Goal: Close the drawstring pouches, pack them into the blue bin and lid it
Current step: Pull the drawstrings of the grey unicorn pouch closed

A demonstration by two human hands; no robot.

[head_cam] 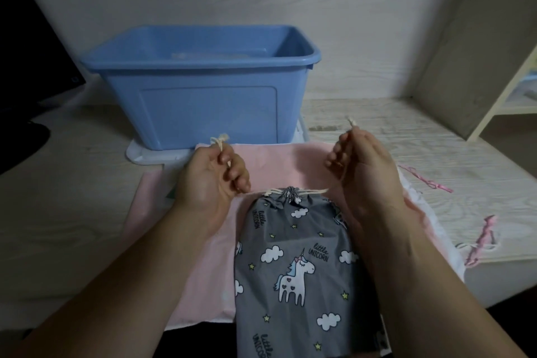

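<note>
A grey unicorn-print drawstring pouch [293, 264] lies in front of me on top of a pink pouch [203, 256], its mouth gathered tight. My left hand [209, 180] grips the cream drawstring's left end, knot poking out above the fist. My right hand [363, 166] pinches the right end of the same cord. Both cords run taut from the pouch's mouth out to the hands. The blue bin [200, 87] stands open behind the pouches, on top of a white lid [145, 154].
Another pale pouch with pink drawstrings [479, 238] lies at the right near the table's edge. A dark monitor [26, 67] stands at the left. A cream shelf unit [508, 90] rises at the right. The wall is close behind the bin.
</note>
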